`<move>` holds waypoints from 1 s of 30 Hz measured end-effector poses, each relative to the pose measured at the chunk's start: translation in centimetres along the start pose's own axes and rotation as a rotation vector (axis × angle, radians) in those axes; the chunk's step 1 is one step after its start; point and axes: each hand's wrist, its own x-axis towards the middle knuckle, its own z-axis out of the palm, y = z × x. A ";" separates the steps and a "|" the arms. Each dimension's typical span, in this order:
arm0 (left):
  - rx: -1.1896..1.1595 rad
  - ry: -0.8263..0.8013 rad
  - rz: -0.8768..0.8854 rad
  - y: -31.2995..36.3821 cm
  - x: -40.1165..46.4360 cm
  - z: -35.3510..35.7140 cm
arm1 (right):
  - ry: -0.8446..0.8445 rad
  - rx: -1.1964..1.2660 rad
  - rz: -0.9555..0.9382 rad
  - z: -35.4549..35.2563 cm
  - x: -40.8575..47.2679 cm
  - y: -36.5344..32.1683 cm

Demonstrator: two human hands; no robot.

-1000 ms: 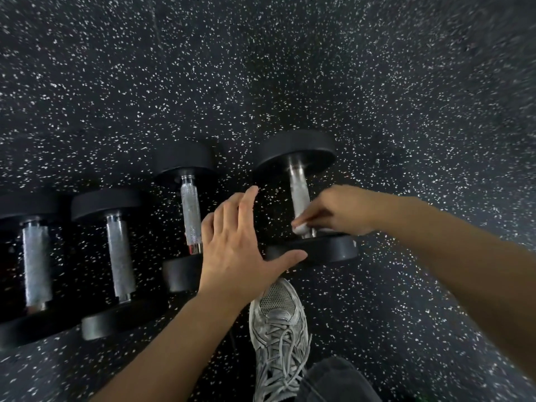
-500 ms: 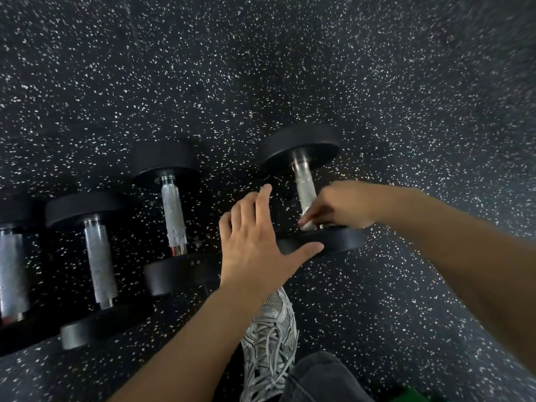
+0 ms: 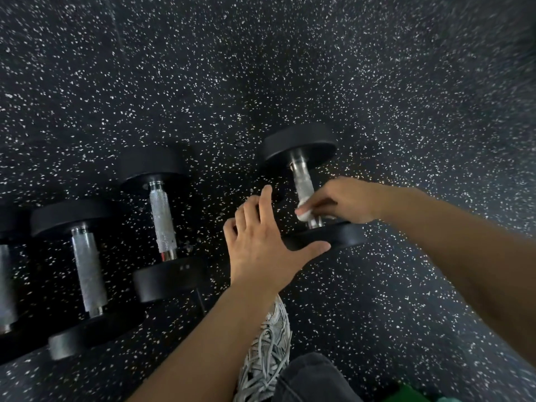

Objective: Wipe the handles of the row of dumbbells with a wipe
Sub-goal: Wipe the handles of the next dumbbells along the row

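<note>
A black rubber floor (image 3: 319, 68) flecked with white carries a row of dumbbells with round matte-black heads and knurled silver handles: one cut off at the left edge (image 3: 5, 285), a second (image 3: 87, 271), a third (image 3: 164, 224), and the rightmost dumbbell (image 3: 304, 184) set a little apart from the rest. The left hand (image 3: 261, 245) is spread wide with straight fingers (image 3: 265, 198), its thumb lying against the near head of the rightmost dumbbell and holding nothing. The right hand (image 3: 342, 201) has its fingers curled closed around a small crumpled white wipe (image 3: 303, 211), pressed on the lower end of that dumbbell's smooth, shiny handle.
</note>
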 end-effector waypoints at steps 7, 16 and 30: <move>0.100 -0.024 0.018 -3.5 -0.6 -2.3 | 0.325 0.191 -0.055 -1.0 1.9 -2.8; 0.234 0.010 0.106 -7.2 -1.3 -6.3 | 0.057 -0.034 -0.106 0.5 2.5 -4.3; 0.122 -0.017 0.038 -6.7 -0.5 -6.7 | 0.064 0.150 -0.147 1.6 2.9 -7.1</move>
